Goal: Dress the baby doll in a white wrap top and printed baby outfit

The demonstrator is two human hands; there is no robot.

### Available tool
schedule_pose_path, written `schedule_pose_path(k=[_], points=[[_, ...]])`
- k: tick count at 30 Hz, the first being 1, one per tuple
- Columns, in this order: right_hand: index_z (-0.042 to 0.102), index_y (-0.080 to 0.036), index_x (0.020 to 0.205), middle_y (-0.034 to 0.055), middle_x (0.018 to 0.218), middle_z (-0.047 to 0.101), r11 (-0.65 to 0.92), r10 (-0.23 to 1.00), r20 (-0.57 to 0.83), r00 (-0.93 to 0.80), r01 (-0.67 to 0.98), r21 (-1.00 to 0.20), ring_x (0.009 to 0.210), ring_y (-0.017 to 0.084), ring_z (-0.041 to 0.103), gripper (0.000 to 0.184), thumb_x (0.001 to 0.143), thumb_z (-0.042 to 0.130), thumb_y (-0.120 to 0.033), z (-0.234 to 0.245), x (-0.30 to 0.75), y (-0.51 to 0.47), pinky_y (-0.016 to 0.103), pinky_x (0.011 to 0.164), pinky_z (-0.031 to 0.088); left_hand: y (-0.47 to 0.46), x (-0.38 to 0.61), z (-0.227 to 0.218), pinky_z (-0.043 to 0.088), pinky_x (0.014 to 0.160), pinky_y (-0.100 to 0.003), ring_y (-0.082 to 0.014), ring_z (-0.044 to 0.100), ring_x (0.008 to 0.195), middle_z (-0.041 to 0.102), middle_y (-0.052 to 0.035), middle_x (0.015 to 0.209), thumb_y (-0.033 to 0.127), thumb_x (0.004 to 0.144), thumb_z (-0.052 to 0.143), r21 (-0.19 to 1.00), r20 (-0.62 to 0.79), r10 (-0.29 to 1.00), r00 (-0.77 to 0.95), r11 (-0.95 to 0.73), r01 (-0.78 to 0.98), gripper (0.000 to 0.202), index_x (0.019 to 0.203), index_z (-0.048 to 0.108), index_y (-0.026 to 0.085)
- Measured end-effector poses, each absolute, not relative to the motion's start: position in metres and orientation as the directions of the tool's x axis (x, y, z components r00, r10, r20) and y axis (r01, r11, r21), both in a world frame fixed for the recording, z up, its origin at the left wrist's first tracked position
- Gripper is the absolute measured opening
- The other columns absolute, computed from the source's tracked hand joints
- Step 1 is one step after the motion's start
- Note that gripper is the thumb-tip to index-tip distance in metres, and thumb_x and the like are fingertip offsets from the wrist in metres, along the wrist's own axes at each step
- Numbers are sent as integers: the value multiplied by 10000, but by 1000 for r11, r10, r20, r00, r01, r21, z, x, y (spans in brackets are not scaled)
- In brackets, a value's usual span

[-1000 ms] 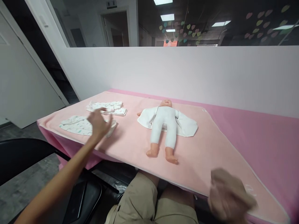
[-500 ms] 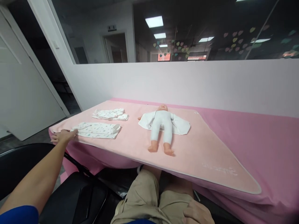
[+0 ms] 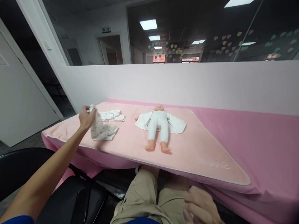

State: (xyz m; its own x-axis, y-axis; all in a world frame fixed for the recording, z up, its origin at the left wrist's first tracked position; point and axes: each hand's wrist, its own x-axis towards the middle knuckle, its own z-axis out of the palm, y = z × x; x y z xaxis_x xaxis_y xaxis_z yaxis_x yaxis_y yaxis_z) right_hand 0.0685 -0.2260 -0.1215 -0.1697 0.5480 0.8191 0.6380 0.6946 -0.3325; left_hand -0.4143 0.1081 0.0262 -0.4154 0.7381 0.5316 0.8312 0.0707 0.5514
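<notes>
My left hand (image 3: pixel 87 117) is closed on one end of a white baby garment (image 3: pixel 102 132) with a small print. That end is raised off the mat, while the rest still lies folded on it. Just behind lies a second folded garment (image 3: pixel 113 115) with a similar print. A baby doll (image 3: pixel 158 119) in white leggings lies on its back at the middle of the mat, feet towards me. White cloth (image 3: pixel 176 123) spreads out on both sides of its body. My right hand (image 3: pixel 202 205) hovers by my right thigh, slightly blurred, its fingers curled with nothing seen in them.
A pale pink mat (image 3: pixel 187 158) with white edging lies over a darker pink tablecloth (image 3: pixel 261 149). Black chairs (image 3: pixel 67 199) stand at the left by the table's front. Behind the table is a white wall (image 3: pixel 175 84) under a window.
My left hand has closed on the nearer garment's left end and lifted it up and to the right, folding it back. My right hand has risen a little from my thigh.
</notes>
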Motion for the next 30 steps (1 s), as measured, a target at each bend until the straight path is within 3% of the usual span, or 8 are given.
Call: schedule_pose_path(k=[2,4,7,10,15,22,26,30], points=[[589,-419,1333,-35,868,753,760,375,891,-257,635,-137,636,203,720,580,842,707,-134,-72,57,-210,364,592,651,94,-371,53,434,786,-257,-138,526,832,570,17,918,355,962,568,536,640,738,-212,-232,812,194,1065,533,194],[592,-301,1309,28,930,740,751,286,914,-287,659,-28,775,227,723,516,854,700,-82,-12,41,-187,383,665,641,68,-322,83,430,743,-254,-140,516,782,575,21,866,362,942,611,409,744,665,60,-525,747,191,1032,562,200],[569,-277,1325,115,1215,687,684,363,890,-277,728,-53,1126,314,664,439,922,716,-183,71,16,-145,491,869,621,20,-257,125,431,715,-272,-148,505,744,586,10,836,339,924,649,234,785,499,366,-786,572,166,992,571,209],[539,-284,1360,121,1354,610,691,461,840,-286,709,-138,1206,326,615,447,954,726,-304,123,8,-108,473,888,600,-14,-213,154,426,702,-288,-150,502,719,591,4,821,352,944,667,121,808,321,493,-911,395,168,977,578,213],[546,-296,1297,49,1099,661,695,615,750,-244,617,-369,905,237,642,442,952,761,-467,151,28,-89,354,708,541,-30,-186,165,434,693,-292,-150,528,724,630,-11,835,396,974,691,149,805,250,537,-963,225,200,963,611,212],[625,-250,958,36,968,644,665,737,600,-311,494,-560,849,202,574,325,925,786,-531,150,53,-103,312,696,487,-21,-179,145,458,663,-270,-145,598,778,676,-42,905,487,961,723,505,658,371,656,-863,-19,291,962,665,202],[614,-274,962,26,1003,607,694,717,609,-338,266,-669,824,196,555,250,911,795,-438,148,74,-87,301,633,465,10,-185,137,439,571,-252,-120,559,654,634,-22,788,548,936,739,675,615,356,703,-698,-238,374,859,625,200],[554,-275,860,23,979,566,768,630,733,-257,69,-637,736,188,492,270,884,786,-409,150,89,-54,313,567,416,53,-177,134,372,499,-232,-104,468,561,517,22,665,549,932,743,651,724,343,599,-626,-429,411,791,546,216]])
